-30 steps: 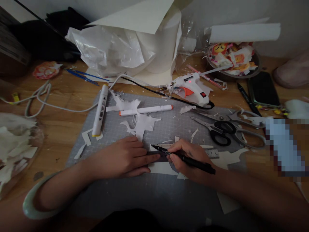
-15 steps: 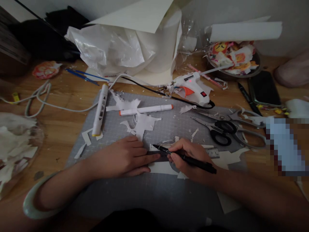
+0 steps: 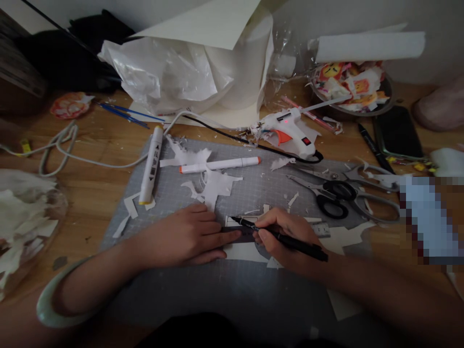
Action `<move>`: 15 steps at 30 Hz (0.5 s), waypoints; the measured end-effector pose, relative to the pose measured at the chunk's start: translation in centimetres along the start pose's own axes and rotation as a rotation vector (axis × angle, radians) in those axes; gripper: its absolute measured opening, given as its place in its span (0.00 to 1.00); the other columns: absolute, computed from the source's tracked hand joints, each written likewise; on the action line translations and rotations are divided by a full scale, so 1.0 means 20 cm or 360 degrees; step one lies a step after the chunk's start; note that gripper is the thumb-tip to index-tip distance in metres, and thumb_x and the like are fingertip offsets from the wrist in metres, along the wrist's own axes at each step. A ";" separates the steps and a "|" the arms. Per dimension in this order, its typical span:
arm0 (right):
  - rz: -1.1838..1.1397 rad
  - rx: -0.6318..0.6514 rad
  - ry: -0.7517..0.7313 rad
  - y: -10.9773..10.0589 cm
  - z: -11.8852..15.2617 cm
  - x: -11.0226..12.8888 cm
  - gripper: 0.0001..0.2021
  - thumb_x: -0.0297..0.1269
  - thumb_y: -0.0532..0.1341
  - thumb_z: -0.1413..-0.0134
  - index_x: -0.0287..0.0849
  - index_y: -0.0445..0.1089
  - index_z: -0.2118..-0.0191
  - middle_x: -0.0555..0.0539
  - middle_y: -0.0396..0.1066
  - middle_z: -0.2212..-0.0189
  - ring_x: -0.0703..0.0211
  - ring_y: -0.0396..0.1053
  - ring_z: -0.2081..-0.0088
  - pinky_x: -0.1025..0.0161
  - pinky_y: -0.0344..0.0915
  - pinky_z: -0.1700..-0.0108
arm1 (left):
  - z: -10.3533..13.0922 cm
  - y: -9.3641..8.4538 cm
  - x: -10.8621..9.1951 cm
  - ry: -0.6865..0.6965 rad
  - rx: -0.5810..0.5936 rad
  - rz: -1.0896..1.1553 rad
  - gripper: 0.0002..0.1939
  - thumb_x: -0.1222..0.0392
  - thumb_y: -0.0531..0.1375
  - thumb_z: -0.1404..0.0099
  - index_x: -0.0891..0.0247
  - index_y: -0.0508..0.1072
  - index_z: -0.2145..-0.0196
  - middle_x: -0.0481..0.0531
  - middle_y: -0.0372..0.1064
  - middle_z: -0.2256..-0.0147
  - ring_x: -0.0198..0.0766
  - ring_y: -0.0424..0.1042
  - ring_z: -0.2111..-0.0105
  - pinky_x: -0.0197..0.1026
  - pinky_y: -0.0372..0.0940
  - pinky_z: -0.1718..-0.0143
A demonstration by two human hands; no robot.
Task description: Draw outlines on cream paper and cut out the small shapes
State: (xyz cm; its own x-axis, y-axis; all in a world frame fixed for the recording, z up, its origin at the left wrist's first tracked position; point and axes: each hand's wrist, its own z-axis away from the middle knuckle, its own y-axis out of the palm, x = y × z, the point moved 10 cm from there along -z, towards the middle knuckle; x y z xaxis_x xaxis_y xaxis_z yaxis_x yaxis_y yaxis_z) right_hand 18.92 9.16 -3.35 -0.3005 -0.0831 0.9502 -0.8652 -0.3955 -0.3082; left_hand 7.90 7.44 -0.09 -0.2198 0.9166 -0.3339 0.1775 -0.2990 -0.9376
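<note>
My right hand (image 3: 286, 237) is closed round a black pen (image 3: 299, 244), its tip at a small piece of white paper (image 3: 241, 221) with drawn lines. Under that tip runs a metal ruler (image 3: 321, 229), lying over the paper. My left hand (image 3: 199, 234) rests flat at the ruler's left part, fingers stretched out and pressing it. White paper (image 3: 244, 252) shows below the ruler. Both hands are over a grey cutting mat (image 3: 170, 295).
Two markers, one yellow-ended (image 3: 150, 164) and one orange-ended (image 3: 221, 165), lie beyond my hands among paper scraps. Scissors (image 3: 333, 195) are at the right, a glue gun (image 3: 293, 133) behind. A phone (image 3: 398, 131) and scrap bowl (image 3: 353, 92) stand farther back.
The pen tip has shifted very slightly to the right, with my right hand. My left hand stays on the ruler.
</note>
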 end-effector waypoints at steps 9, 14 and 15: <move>0.0017 -0.0006 -0.0005 -0.01 0.00 0.01 0.03 0.35 0.57 0.42 0.43 0.65 0.64 0.51 0.72 0.74 0.63 0.71 0.73 0.67 0.63 0.72 | -0.01 -0.01 0.00 -0.0002 -0.0020 -0.0012 0.21 0.56 0.42 0.25 0.66 0.68 0.48 0.51 0.70 0.74 0.38 0.67 0.73 0.42 0.60 0.69; 0.0035 0.0000 -0.0006 -0.01 0.00 0.02 0.02 0.34 0.57 0.43 0.42 0.65 0.65 0.50 0.71 0.74 0.63 0.70 0.73 0.67 0.63 0.72 | 0.00 -0.01 0.00 -0.0002 -0.0025 0.0002 0.20 0.56 0.43 0.25 0.67 0.69 0.48 0.50 0.70 0.74 0.39 0.67 0.73 0.42 0.60 0.69; 0.0039 -0.0002 -0.0011 -0.01 0.00 0.02 0.02 0.34 0.57 0.43 0.42 0.64 0.65 0.50 0.71 0.74 0.63 0.70 0.73 0.66 0.63 0.72 | 0.00 -0.01 0.00 -0.0002 -0.0026 0.0001 0.20 0.56 0.43 0.25 0.67 0.69 0.48 0.50 0.70 0.74 0.39 0.67 0.73 0.42 0.60 0.69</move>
State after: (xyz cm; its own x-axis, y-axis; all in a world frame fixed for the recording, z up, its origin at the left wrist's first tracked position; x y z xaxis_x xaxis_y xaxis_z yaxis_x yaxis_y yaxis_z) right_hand 18.93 9.20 -2.84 -0.3188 -0.0991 0.9426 -0.8581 -0.3921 -0.3314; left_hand 7.94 7.55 0.15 -0.2208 0.9160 -0.3348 0.1933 -0.2954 -0.9356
